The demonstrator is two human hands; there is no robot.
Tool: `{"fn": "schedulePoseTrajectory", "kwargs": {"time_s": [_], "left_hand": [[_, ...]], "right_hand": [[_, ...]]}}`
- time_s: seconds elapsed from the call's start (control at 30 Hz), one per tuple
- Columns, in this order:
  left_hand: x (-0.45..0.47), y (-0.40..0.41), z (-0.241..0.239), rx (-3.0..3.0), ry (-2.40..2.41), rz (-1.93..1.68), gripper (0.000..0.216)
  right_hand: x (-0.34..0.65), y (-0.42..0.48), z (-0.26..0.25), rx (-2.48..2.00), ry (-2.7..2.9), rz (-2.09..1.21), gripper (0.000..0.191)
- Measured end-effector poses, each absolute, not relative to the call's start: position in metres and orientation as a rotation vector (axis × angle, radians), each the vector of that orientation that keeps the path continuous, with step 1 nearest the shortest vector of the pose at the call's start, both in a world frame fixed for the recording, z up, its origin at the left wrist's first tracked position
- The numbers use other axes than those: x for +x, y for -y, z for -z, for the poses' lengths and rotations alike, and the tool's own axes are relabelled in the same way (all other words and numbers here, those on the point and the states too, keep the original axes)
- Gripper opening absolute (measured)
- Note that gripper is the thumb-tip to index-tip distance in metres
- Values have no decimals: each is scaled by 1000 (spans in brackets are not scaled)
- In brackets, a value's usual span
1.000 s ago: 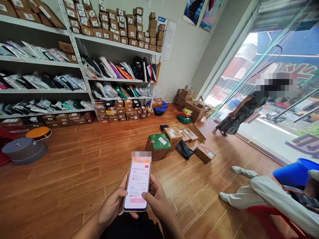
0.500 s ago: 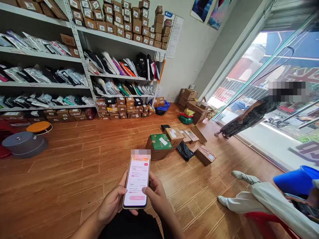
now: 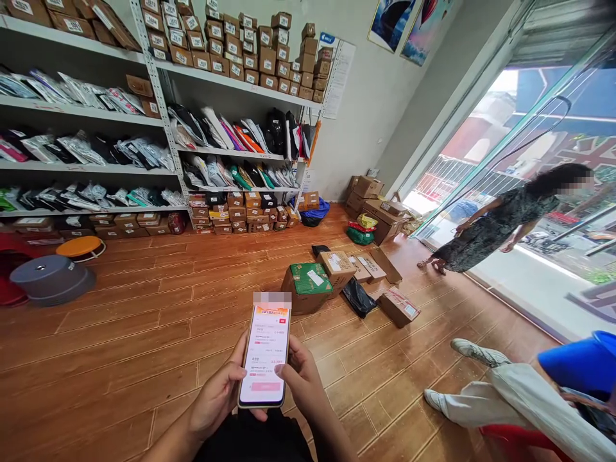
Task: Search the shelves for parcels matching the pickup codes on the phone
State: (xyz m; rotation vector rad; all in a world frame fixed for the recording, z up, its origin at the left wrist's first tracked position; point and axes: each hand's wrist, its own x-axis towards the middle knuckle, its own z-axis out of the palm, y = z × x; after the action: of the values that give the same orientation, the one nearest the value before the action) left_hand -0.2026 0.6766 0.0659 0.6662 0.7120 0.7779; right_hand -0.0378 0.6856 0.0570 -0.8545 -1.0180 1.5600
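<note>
Above the wooden floor [image 3: 120, 346], low before me, my left hand [image 3: 219, 398] and right hand [image 3: 301, 385] are clamped on the phone [image 3: 264, 356], thumb at its edge; a loose grip could drop it; the boxes [image 3: 332, 276] ahead could trip me while I read.

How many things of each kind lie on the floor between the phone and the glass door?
Closed boxes: 3: green-topped box, brown box, small box
Flat cartons: 3
Black bags: 2: large bag, small bag
Total: 8
Both hands hold the phone.
</note>
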Motion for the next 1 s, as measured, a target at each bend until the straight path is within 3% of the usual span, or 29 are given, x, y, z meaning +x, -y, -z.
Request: {"fn": "schedulePoseTrajectory", "kwargs": {"time_s": [0.63,0.87,1.0], "left_hand": [[-190,-673,-68,620,-705,-755,104],[-190,-670,-61,615,-630,-806,83],[-190,-671,-62,621,-605,-797,86]], "right_hand": [[-29,-681,-64,-955,929,-1535,27],[-27,-679,-66,-990,906,-1526,32],[-27,-679,-65,-997,896,-1528,35]]}}
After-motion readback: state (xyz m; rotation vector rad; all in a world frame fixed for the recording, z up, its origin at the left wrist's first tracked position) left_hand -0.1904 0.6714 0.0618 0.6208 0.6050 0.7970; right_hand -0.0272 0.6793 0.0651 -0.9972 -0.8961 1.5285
